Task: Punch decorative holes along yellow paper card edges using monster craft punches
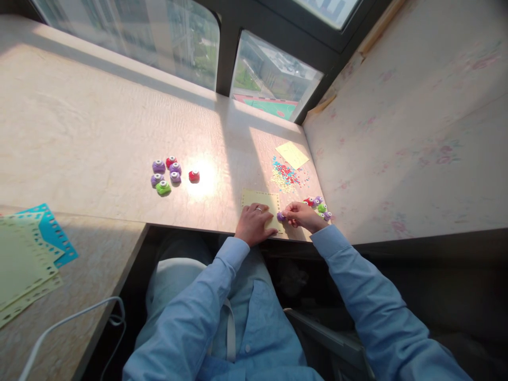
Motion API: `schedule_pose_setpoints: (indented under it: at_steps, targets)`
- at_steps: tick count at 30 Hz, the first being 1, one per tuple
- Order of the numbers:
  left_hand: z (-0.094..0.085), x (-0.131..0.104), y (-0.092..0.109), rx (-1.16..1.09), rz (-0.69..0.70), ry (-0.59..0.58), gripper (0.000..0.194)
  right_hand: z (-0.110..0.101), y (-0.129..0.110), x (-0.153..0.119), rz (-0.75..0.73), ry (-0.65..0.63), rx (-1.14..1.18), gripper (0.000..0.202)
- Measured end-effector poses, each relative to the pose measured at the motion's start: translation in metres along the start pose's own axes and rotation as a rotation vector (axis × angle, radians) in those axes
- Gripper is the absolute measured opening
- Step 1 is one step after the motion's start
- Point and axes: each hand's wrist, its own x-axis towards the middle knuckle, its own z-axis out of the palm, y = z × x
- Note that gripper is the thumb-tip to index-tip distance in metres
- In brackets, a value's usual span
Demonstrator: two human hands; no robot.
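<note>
A pale yellow sheet of paper (257,198) lies near the front edge of the sill, with small punched holes along its top and right borders. My left hand (255,223) rests flat on it, fingers spread, a ring on one finger. At the sheet's right edge sits a small purple craft punch (281,216), gripped between the fingers of my right hand (300,216). Whether the paper is inside the punch's slot is too small to tell. Just right of that hand, several more punches (322,208) in red, purple and green stand by the wall.
Colourful punched paper bits (286,175) are scattered beyond the sheet, beside another yellow paper (292,154). Several punches (163,187) stand to the left, with a red punch (194,175) apart. Hole-edged yellow sheets (24,259), a blue sheet (59,238) and a white cable (71,320) lie lower left.
</note>
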Motion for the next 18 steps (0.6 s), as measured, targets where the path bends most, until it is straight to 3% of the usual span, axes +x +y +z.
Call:
schedule_pose_setpoints:
  at_steps: [18]
  targets:
    - [-0.0014, 0.0003, 0.0009, 0.017, -0.004, -0.009, 0.038, 0.0069, -0.0013, -0.0023, -0.059, 0.087, -0.028, 0.047]
